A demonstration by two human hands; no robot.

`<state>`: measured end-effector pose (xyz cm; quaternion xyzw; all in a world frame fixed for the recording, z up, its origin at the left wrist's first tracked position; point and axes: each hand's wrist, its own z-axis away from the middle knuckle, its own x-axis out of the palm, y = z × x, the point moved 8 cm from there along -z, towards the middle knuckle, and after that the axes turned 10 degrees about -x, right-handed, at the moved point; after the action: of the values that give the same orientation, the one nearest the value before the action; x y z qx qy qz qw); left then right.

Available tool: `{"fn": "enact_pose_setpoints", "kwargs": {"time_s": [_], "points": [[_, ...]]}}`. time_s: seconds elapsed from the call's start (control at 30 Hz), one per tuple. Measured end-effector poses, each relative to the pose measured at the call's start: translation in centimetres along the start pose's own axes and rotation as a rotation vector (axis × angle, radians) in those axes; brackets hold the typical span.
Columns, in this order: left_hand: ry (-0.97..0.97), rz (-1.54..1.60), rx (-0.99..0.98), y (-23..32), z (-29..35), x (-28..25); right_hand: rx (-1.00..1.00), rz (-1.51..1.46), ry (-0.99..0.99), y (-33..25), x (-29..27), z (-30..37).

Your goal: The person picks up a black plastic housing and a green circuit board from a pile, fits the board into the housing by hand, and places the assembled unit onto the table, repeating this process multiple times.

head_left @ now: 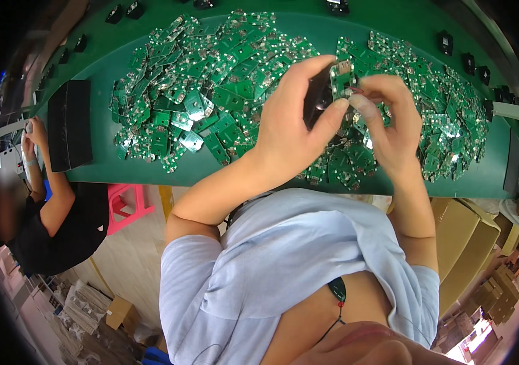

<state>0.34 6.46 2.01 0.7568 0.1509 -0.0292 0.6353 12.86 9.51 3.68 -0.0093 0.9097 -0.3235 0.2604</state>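
Observation:
Over the pile of green circuit boards (229,67) my left hand (290,121) curls around a dark, glossy part (315,97), its thumb pointing right. Upright between my two hands stands a small green circuit board (341,80) with a metal piece near its top. My right hand (396,125) is closed, thumb and fingers pinched at the board's lower right edge. A short bit of red wire (353,90) shows by those fingertips. The fingers hide how the board and the dark part meet, and what exactly the right fingertips grip.
Loose boards cover much of the green table (150,176). A black box (70,125) stands at the left, and small black parts (445,42) line the far side. A person (46,207) works at the left. Cardboard boxes (463,243) are below right, and a pink stool (126,207) below left.

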Motion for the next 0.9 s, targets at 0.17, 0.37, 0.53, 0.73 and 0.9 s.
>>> {"fn": "enact_pose_setpoints", "kwargs": {"time_s": [0.17, 0.37, 0.53, 0.73, 0.9], "points": [[-0.182, 0.173, -0.158, -1.4, -0.1, 0.8, 0.579, -0.515, 0.173, 2.4, 1.6, 3.1], [-0.322, 0.560, -0.496, -4.4, 0.0, 1.3, 0.540, -0.512, 0.164, 1.0, 0.4, 3.0], [-0.392, 0.476, -0.555, -4.1, -0.2, 2.0, -0.059, 0.026, -0.089, -3.2, 0.8, 1.2], [-0.326, 0.620, -0.523, -4.2, 0.3, 2.2, -0.382, 0.354, -0.135, -4.8, 0.7, 0.9], [-0.248, 0.611, -0.476, -3.2, 0.5, 1.6, -0.241, 0.340, 0.020, -3.6, -1.4, 0.3]]}}
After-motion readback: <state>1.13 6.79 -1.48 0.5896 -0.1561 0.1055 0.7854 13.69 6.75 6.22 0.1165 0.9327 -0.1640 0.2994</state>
